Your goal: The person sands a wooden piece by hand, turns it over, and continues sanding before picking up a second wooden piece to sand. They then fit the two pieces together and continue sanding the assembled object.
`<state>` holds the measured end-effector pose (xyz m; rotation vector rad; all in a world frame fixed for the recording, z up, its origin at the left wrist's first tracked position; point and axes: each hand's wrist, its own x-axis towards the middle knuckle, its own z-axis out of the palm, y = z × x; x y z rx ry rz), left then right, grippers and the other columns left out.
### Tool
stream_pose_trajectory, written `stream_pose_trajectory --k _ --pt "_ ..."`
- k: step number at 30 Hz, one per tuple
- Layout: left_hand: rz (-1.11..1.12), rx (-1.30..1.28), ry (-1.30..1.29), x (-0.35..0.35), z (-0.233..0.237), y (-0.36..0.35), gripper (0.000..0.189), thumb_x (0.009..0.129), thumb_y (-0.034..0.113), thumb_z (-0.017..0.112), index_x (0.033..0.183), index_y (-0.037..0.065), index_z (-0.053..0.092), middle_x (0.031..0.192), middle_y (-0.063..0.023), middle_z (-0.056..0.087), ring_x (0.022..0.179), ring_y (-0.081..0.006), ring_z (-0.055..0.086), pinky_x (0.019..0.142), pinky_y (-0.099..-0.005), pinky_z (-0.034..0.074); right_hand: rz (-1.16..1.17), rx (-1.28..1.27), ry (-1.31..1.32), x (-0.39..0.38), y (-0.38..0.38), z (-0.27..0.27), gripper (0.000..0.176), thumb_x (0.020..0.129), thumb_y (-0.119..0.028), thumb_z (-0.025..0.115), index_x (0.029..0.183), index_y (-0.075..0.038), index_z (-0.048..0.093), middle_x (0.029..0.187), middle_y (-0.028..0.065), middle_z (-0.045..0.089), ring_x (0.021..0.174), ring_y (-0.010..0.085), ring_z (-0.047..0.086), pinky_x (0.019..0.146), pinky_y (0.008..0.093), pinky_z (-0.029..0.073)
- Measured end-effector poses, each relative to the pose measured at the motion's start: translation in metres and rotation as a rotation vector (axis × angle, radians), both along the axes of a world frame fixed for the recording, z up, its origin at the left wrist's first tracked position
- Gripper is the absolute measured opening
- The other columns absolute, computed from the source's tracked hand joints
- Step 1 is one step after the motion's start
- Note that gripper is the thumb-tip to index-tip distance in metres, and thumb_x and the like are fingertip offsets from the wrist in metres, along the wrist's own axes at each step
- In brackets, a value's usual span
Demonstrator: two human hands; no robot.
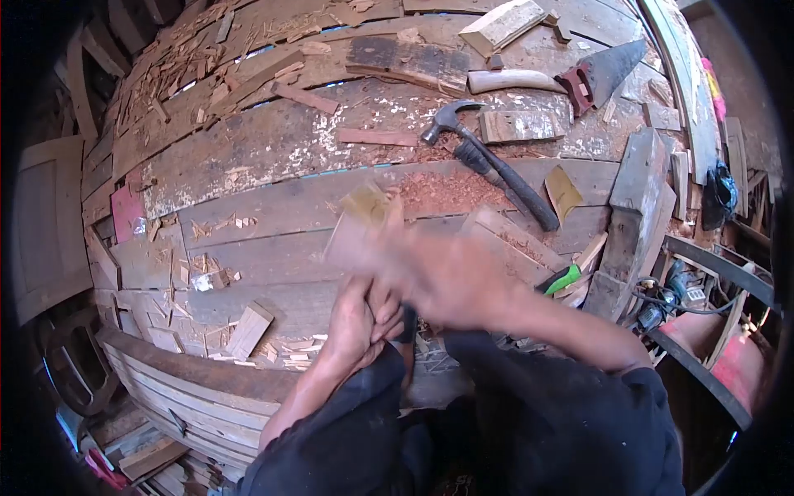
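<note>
"Position of the work?"
"Pale wooden piece point(346, 241), raised between the hands above the plank floor's near edge, yellowish sheet point(366, 203) at its far end. The low hold presumably steadies it close to the body."
"Fingers?"
"Left hand point(354, 324): clenched, apparently on the piece's near end. Right hand point(455, 277): blurred across the piece; grip cannot be told."
"Placement of tools?"
"Hammer point(451, 118) beyond the hands, its handle angled toward the right edge, presumably for easy reach. Saw point(610, 76) near the far right corner, blade pointing outward, likely for clearance. Second sheet point(563, 194) beside the hammer handle."
"Containers?"
"Only a dark bag-like bundle point(719, 197) off the right edge. Contents not visible."
</note>
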<state>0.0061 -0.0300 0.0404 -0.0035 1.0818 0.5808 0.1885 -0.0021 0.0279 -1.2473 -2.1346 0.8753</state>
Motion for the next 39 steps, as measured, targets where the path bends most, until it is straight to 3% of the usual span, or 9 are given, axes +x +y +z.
stream_pose_trajectory --k 7,10,14,15,21,30,31,35,39 --pt "-0.084 0.006 0.059 -0.005 0.001 -0.007 0.046 0.112 0.054 0.033 0.104 0.014 0.054 0.056 0.0039 0.037 0.04 -0.0086 0.028 0.044 -0.0248 0.027 -0.047 0.002 0.088 -0.003 -0.005 -0.003 0.046 0.1 -0.034 0.064 0.14 -0.016 0.055 0.078 0.0186 0.07 0.068 0.0391 0.071 0.058 0.0543 0.055" --pt "-0.074 0.041 0.129 0.004 0.007 0.006 0.047 0.111 0.056 0.033 0.097 0.016 0.053 0.056 0.0038 0.037 0.04 -0.0091 0.028 0.045 -0.0251 0.027 -0.134 -0.187 0.017 0.003 0.02 -0.017 0.047 0.099 -0.027 0.066 0.141 -0.009 0.056 0.104 0.0182 0.072 0.083 0.0405 0.071 0.066 0.0501 0.056" --pt "-0.047 0.08 0.156 0.0 -0.003 -0.005 0.046 0.111 0.055 0.031 0.107 0.017 0.056 0.057 0.0039 0.037 0.041 -0.0088 0.028 0.045 -0.0249 0.027 0.007 -0.094 0.153 -0.014 -0.01 -0.006 0.048 0.099 -0.029 0.067 0.141 -0.008 0.055 0.103 0.0198 0.071 0.085 0.0414 0.071 0.068 0.0495 0.056" --pt "-0.018 0.102 0.15 -0.004 -0.009 -0.002 0.046 0.111 0.055 0.031 0.111 0.017 0.057 0.057 0.004 0.037 0.041 -0.0087 0.028 0.045 -0.025 0.028 -0.02 0.076 0.163 -0.016 -0.007 -0.023 0.053 0.1 -0.042 0.063 0.144 -0.013 0.052 0.085 0.0177 0.072 0.07 0.0382 0.072 0.056 0.0504 0.055" --pt "0.045 0.088 0.154 -0.008 -0.018 -0.014 0.045 0.113 0.05 0.032 0.118 0.009 0.051 0.055 0.0014 0.04 0.039 -0.0095 0.031 0.038 -0.0256 0.026 -0.019 -0.105 0.094 -0.013 -0.01 -0.021 0.049 0.1 -0.035 0.064 0.142 -0.011 0.055 0.103 0.0197 0.071 0.081 0.0428 0.071 0.064 0.052 0.056" --pt "-0.094 0.145 0.208 0.003 -0.006 0.003 0.059 0.11 0.058 0.029 0.083 0.013 0.056 0.057 0.0034 0.042 0.04 -0.0099 0.031 0.043 -0.0265 0.025 -0.07 0.048 -0.04 -0.003 0.016 -0.053 0.05 0.101 -0.037 0.061 0.147 -0.018 0.052 0.111 0.0146 0.074 0.077 0.0305 0.075 0.052 0.044 0.057" --pt "-0.095 0.146 0.203 0.003 -0.004 0.002 0.058 0.11 0.057 0.029 0.084 0.013 0.056 0.057 0.0034 0.042 0.04 -0.0099 0.031 0.043 -0.0266 0.025 -0.196 -0.174 -0.123 0.003 0.033 -0.034 0.045 0.099 -0.037 0.064 0.139 -0.016 0.06 0.103 0.0142 0.073 0.083 0.0376 0.073 0.066 0.0483 0.058" --pt "-0.024 0.224 0.166 -0.007 -0.019 -0.006 0.05 0.111 0.055 0.031 0.1 0.013 0.057 0.057 0.0039 0.039 0.041 -0.0097 0.03 0.043 -0.0264 0.025 0.166 -0.024 -0.031 -0.009 0.013 0.001 0.048 0.099 -0.035 0.066 0.141 -0.016 0.057 0.093 0.0164 0.073 0.076 0.0381 0.072 0.06 0.0497 0.056" --pt "0.019 0.133 0.18 0.012 0.008 0.006 0.042 0.112 0.041 0.033 0.101 0.008 0.057 0.055 0.0012 0.04 0.04 -0.0112 0.033 0.041 -0.027 0.027 -0.106 -0.016 -0.061 0.0 0.039 -0.027 0.055 0.1 -0.048 0.059 0.149 -0.023 0.05 0.088 0.0136 0.071 0.062 0.0325 0.069 0.046 0.0459 0.051"
